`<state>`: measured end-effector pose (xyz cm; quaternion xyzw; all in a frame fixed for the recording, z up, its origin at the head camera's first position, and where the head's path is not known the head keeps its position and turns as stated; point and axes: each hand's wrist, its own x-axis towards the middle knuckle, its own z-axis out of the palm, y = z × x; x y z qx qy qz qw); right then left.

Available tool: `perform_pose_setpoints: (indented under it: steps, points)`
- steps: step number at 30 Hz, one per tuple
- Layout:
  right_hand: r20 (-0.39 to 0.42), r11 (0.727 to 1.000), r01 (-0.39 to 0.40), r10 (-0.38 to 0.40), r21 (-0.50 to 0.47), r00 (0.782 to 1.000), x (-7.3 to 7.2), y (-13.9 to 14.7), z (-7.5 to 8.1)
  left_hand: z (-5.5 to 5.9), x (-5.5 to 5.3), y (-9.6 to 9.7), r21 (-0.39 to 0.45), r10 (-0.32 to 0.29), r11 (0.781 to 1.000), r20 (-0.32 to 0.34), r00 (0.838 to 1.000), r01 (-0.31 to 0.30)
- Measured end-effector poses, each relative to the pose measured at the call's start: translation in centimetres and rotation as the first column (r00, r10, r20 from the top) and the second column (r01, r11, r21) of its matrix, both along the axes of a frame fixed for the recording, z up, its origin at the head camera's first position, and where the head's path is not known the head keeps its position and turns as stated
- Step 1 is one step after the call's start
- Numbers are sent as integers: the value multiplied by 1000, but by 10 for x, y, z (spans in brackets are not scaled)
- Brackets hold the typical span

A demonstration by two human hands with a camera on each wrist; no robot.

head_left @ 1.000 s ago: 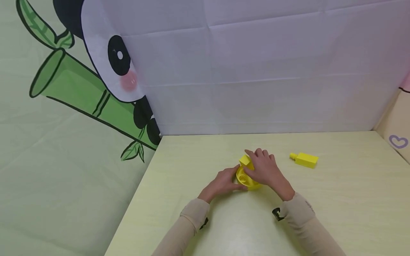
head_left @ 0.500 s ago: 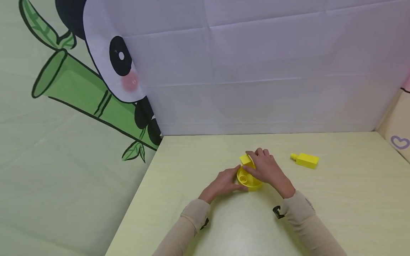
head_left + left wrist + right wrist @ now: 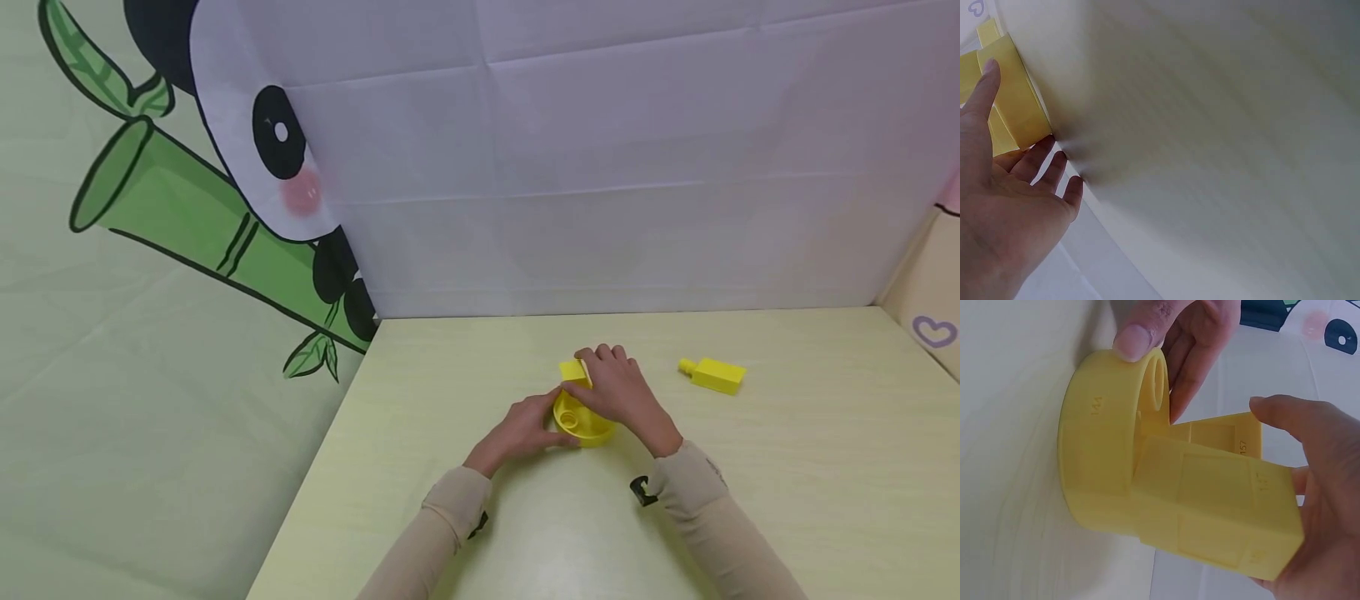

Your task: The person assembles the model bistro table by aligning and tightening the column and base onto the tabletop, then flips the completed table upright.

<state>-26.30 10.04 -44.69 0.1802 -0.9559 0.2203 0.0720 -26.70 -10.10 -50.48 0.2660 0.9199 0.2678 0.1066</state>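
A round yellow base (image 3: 596,440) stands on the table, a short tube end (image 3: 568,419) visible inside it. My left hand (image 3: 522,430) grips its left side between thumb and fingers; the left wrist view shows this base (image 3: 1019,94) close up. Two yellow blocks rise from the base in the right wrist view: a larger near block (image 3: 1219,506) and one behind marked 157 (image 3: 1235,434). My right hand (image 3: 621,390) grips the blocks at their upper ends, thumb on the 157 block's edge. Its other fingers are partly hidden. How the blocks sit inside is hidden.
A loose yellow block with a narrow neck (image 3: 717,377) lies on the table (image 3: 810,467) to the right of my right hand. A pale cloth wall (image 3: 600,208) rises behind the table's back edge, with a panda and bamboo print at left.
My right hand has turned and shifted slightly left, and the top of the block visible beside it has tilted a little. The left hand and the base stay put.
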Motion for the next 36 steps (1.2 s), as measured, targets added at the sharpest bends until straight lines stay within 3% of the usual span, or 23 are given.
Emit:
perform_pose_setpoints:
  steps: [13, 21, 31, 36]
  points:
    - [-1, 999, 54, -54, 6, 999, 0, -3, 3, 1, 2, 1, -2, 15, 1000, 18, 1000, -15]
    - [-19, 989, 146, -146, -4, 989, 1, -4, 2, 0, 1, 3, -17, 11, 1000, 6, 1000, -11]
    - [-61, 984, 180, -179, 3, 982, 3, -5, 1, 1, 1, 2, -10, 13, 1000, 3, 1000, -13]
    - [-66, 989, 149, -149, 2, 987, 3, -4, 1, 1, 2, 2, -7, 17, 1000, 6, 1000, -17]
